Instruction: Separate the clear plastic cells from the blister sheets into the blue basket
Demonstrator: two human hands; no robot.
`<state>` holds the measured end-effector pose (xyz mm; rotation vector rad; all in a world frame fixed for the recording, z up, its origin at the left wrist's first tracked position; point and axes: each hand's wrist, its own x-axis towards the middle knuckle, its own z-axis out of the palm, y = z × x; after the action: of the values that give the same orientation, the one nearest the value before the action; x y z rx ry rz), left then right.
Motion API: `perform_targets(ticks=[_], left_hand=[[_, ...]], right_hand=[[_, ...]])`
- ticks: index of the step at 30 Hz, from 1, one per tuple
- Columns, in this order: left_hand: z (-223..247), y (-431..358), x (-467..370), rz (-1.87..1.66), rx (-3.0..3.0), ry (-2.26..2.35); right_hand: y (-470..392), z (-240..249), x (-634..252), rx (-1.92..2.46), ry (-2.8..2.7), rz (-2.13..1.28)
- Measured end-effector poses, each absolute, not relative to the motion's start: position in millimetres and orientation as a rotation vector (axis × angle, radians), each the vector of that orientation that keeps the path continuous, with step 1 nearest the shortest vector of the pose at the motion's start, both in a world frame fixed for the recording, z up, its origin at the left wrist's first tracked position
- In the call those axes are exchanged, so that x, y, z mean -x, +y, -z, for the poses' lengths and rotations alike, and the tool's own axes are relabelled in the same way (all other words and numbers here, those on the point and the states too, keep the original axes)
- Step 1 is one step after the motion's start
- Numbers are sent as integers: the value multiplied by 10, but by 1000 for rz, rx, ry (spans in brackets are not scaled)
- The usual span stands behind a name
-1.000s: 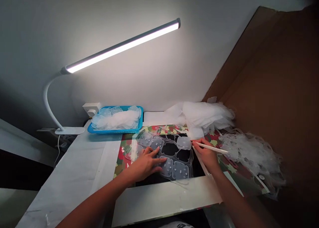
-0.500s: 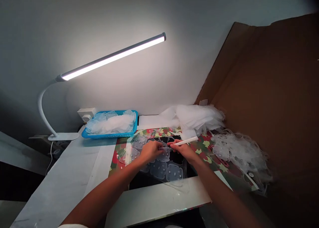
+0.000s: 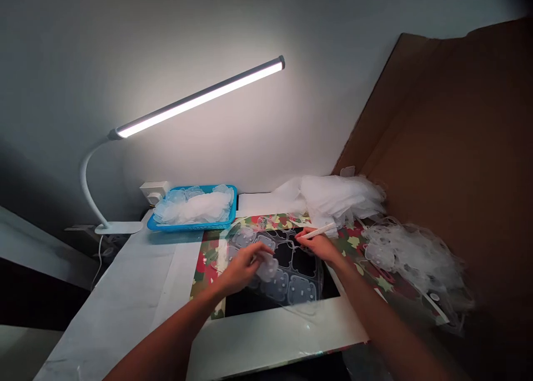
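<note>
My left hand (image 3: 246, 267) is closed on a small translucent piece (image 3: 267, 267), lifted a little above the work surface. In my right hand (image 3: 318, 244) is a slim white pen-like tool (image 3: 320, 231); its working tip is too small to make out. Below both hands lies a clear plastic sheet with rounded cut-out shapes (image 3: 302, 289), spread over a black panel (image 3: 241, 303). Some outlines near my right hand are bare, with black showing through. Other shapes still sit in the sheet, toward the front and left.
A blue basket (image 3: 152, 225) of translucent pieces stands at the back left. White sheets (image 3: 333, 195) are piled at the back, and tangled clear scraps (image 3: 416, 259) lie on the right. A lit lamp (image 3: 200, 99) hangs overhead; a cardboard wall (image 3: 449, 131) rises on the right.
My left hand has come away from the sheet, toward me, with a translucent piece in it. Another bare outline shows where it was. The whole view has shifted slightly.
</note>
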<state>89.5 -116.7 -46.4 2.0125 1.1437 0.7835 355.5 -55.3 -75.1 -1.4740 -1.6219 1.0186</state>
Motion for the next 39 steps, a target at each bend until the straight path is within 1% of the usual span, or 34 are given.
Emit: perform_targets(ticks=[3, 4, 6, 9, 12, 16, 27, 32, 34, 39], left_hand=[[434, -1185, -694, -683, -2081, 1448], [457, -1198, -658, -632, -2172, 1540], [545, -1244, -628, -474, -2399, 1631], [697, -1331, -629, -208, -2637, 1619], [744, -1376, -611, -52, -2699, 1589], [659, -1368, -566, 60, -2700, 1514], [654, -1373, -556, 146, -2694, 1510], [712, -1396, -564, 139, -2778, 1400], [718, -1428, -580, 135, -2766, 1426], [577, -1397, -577, 162, -2609, 1551]], right_hand=[[-627, 657, -3444, 1425, -1642, -714], [-671, 636, -3351, 1371, -1672, -673], [-771, 630, -3113, 1242, -1776, -737], [-894, 707, -2771, 1091, -1929, -869], [-940, 809, -2591, 1045, -1998, -830], [-937, 856, -2531, 1077, -2020, -784], [-1000, 866, -2494, 1094, -2134, -738], [-993, 914, -2457, 1067, -2245, -495], [-937, 879, -2569, 1150, -2145, -475], [-766, 740, -3190, 1516, -1560, -366]])
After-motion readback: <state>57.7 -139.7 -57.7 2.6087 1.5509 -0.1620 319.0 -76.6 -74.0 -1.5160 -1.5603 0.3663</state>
